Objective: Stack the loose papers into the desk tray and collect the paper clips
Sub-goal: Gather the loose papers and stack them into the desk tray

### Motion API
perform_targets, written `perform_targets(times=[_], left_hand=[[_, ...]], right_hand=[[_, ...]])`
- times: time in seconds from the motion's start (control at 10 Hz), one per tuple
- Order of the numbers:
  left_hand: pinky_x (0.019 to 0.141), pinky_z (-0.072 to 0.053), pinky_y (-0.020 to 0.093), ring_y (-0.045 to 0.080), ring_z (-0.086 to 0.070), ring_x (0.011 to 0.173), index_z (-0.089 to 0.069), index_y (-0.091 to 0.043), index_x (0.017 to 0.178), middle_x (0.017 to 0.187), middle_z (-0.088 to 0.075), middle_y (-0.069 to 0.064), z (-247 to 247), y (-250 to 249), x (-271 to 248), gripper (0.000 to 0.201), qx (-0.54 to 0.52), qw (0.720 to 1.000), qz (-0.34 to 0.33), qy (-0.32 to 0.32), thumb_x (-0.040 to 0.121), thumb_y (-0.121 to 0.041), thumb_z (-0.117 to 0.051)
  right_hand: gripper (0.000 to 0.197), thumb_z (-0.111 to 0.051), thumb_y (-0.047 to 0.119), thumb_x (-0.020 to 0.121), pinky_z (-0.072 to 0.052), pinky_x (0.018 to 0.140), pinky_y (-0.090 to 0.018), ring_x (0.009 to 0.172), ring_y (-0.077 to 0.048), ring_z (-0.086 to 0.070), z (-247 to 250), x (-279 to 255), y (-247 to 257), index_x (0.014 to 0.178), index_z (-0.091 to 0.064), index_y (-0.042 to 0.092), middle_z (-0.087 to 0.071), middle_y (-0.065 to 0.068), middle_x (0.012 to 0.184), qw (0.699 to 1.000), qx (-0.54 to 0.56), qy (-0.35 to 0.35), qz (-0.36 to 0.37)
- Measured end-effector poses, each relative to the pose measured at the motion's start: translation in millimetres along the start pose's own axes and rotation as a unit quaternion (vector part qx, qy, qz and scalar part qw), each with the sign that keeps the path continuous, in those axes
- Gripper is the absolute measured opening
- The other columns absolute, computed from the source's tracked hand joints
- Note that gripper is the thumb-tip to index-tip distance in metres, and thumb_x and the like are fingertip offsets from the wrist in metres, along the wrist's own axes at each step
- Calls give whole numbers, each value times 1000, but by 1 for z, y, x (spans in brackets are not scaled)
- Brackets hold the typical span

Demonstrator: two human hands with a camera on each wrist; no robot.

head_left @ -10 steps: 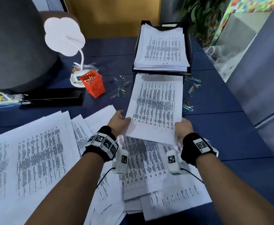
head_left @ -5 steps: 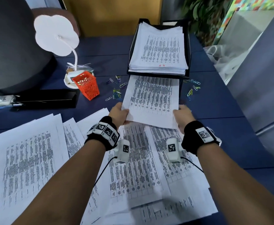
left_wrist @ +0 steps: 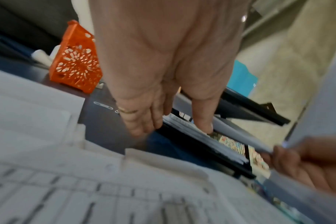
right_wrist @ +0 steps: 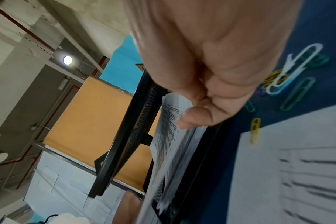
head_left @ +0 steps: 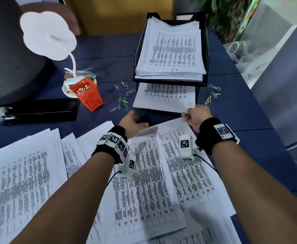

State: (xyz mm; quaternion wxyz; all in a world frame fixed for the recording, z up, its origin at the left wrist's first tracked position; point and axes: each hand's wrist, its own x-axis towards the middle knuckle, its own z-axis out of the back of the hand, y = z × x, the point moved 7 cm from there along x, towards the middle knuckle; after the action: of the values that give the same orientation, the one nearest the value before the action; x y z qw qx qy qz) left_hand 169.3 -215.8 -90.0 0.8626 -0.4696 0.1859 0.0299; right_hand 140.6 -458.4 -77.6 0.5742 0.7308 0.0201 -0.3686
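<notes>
Office: document tray [head_left: 169, 82], paperclips [head_left: 123, 103]

White black-printed sheet [head_left: 163, 98], orange basket [head_left: 89, 97]

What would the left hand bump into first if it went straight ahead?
Probably the printed sheet poking from the lower shelf of the black tray; the left hand points at it, though depth is unclear.

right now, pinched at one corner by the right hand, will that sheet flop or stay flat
Probably floppy: the sheet is thin paper, held only by the right hand at one corner, the left hand off it. Likely light, so it may buckle against the tray if pushed.
</notes>
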Motion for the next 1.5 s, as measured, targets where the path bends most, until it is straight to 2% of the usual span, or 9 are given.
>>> perform_targets(times=[0.2, 0.4, 0.6, 0.7, 0.8, 0.9, 1.0, 1.3, 1.5], left_hand=[[117, -20, 38, 31, -11, 146, -14, -8, 151, 158, -8, 16, -18, 16, 3, 109, 382, 915, 17, 129, 71, -48, -77], [116, -20, 49, 30, 0, 147, -8, -14, 152, 159, 3, 12, -24, 22, 3, 120, 415, 901, 32, 124, 63, -42, -84], [116, -20, 49, 29, 0, 147, -8, -14, 152, 159, 3, 11, -24, 23, 4, 119, 413, 902, 33, 120, 64, -42, -84], [116, -20, 49, 30, 0, 147, -9, -14, 151, 159, 3, 11, -23, 23, 5, 120, 413, 902, 35, 121, 63, -42, -84], [117, -20, 49, 30, 0, 147, -9, -14, 151, 159, 3, 11, -23, 22, 3, 120, 416, 900, 40, 126, 63, -42, -84], [116, -22, 50, 31, -2, 147, -11, -17, 151, 159, 1, 11, -24, 18, -2, 114, 417, 899, 40, 130, 66, -40, -83], [114, -24, 51, 32, -13, 145, -16, -24, 150, 159, -8, 9, -31, 9, -12, 100, 403, 907, 7, 125, 72, -31, -79], [113, -19, 55, 28, -9, 146, -19, -27, 149, 159, -7, 4, -51, 5, -42, 103, 421, 897, -20, 136, 67, -46, -80], [109, -29, 48, 31, -26, 137, -14, -20, 150, 150, -26, 10, -47, -3, -46, 112, 439, 891, -14, 114, 65, -46, -82]], right_hand=[[31, -27, -8, 97, -45, 36, -16, 35, -12, -58, -9, 32, 17, 119, -40, 9, -50, -12, 73, 994, 109, -23, -6], [31, -48, 6, 95, -53, 62, -19, 75, -14, -59, -10, 46, 22, 126, -45, 4, -53, -8, 98, 997, 66, -44, 9], [73, -49, 25, 94, -36, 104, -28, 133, -18, -39, -20, 33, 53, 150, -4, 39, -35, 6, 146, 826, -546, -61, 125], [69, -41, 23, 97, -28, 111, -28, 140, -16, -28, -19, 25, 54, 151, -1, 33, -20, 10, 156, 806, -576, -59, 124], [63, -43, 20, 97, -38, 105, -28, 136, -16, -37, -4, 19, 35, 152, -13, 23, -32, 5, 151, 891, -432, -43, 132], [39, -42, -4, 92, -55, 78, -30, 106, -30, -63, 13, 19, 8, 132, -46, -4, -59, -20, 121, 998, 48, -34, 34], [25, -50, -4, 88, -53, 70, -32, 73, -22, -61, 36, 8, -11, 109, -64, -4, -63, -11, 84, 979, -159, -80, 97], [53, -32, 24, 101, -11, 119, -43, 148, -19, -4, -23, -22, -62, 150, -19, 9, -8, -3, 160, 718, -647, 164, 198], [61, -36, 32, 99, -8, 118, -46, 148, -22, -2, -1, -1, -51, 150, -14, 6, -2, -8, 160, 707, -678, 116, 163]])
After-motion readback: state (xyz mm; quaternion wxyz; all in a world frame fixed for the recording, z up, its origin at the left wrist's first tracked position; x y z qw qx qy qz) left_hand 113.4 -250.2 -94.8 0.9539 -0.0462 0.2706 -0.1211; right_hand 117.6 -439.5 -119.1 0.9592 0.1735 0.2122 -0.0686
